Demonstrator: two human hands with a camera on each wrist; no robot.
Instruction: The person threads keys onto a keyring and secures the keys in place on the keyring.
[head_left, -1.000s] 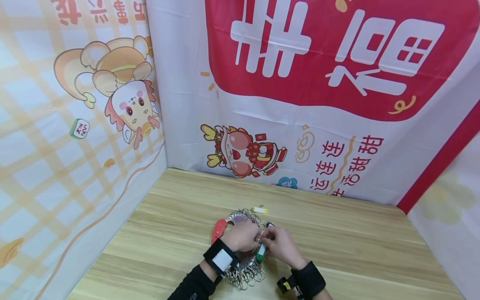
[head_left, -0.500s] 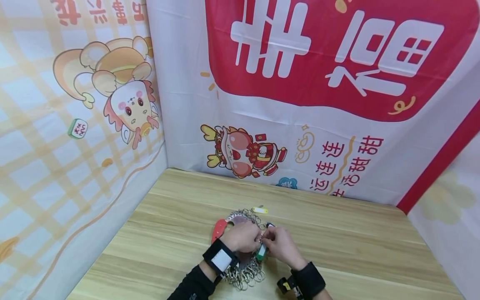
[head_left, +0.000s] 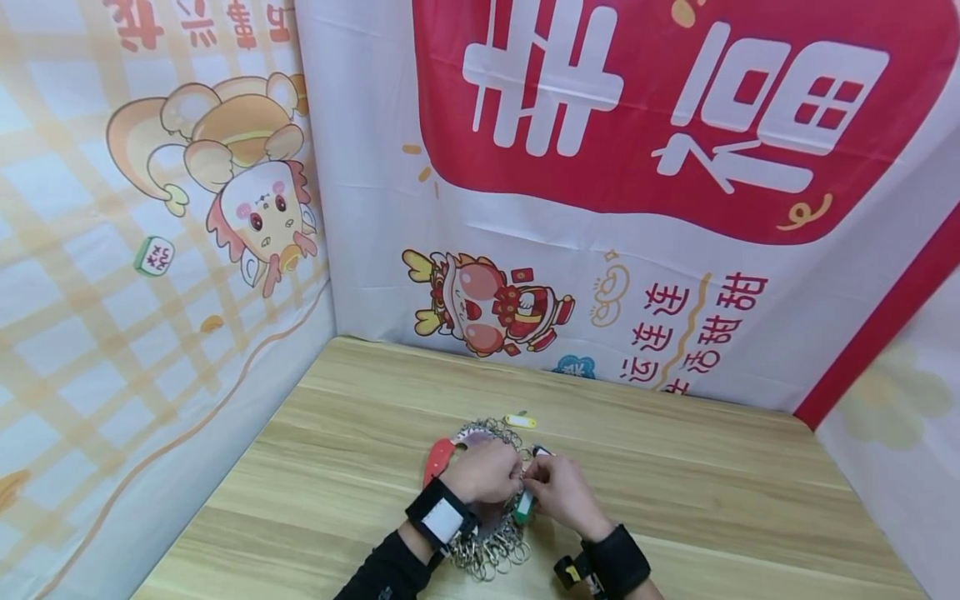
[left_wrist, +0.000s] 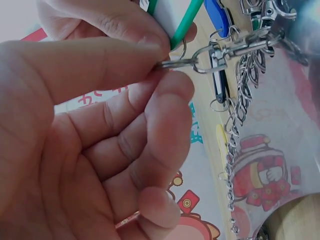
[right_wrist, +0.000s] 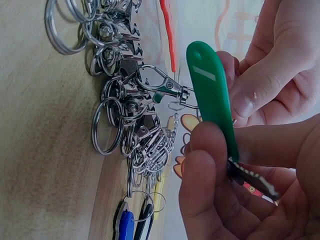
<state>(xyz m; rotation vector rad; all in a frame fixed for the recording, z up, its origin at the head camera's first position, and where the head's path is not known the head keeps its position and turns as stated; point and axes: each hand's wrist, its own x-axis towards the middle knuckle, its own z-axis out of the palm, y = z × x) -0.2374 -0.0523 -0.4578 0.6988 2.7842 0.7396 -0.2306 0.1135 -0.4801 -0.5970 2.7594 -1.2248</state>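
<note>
My left hand (head_left: 483,473) pinches a split key ring (left_wrist: 177,63) between thumb and forefinger, with its other fingers curled loosely below. That ring is linked to a silver swivel clasp (left_wrist: 247,45), one of several hung with rings. Facing it, my right hand (head_left: 562,493) pinches a green key tag (right_wrist: 207,85) with a pale label. A small key (right_wrist: 252,179) juts out between the right fingers, below the tag. In the left wrist view the green tag is partly cut off by the top edge, and the left thumb overlaps the right hand.
Metal clasps and rings (head_left: 487,554) edge a rounded see-through piece under the hands. A red curved part (head_left: 438,460) lies at its left. A yellow key tag (head_left: 521,421) rests behind; blue (right_wrist: 127,227) and black (right_wrist: 145,220) tags lie close by. Printed cloth walls enclose the wooden table (head_left: 712,492).
Both hands stay almost in place, still holding the ring and the green key tag. The head view shifts very slightly.
</note>
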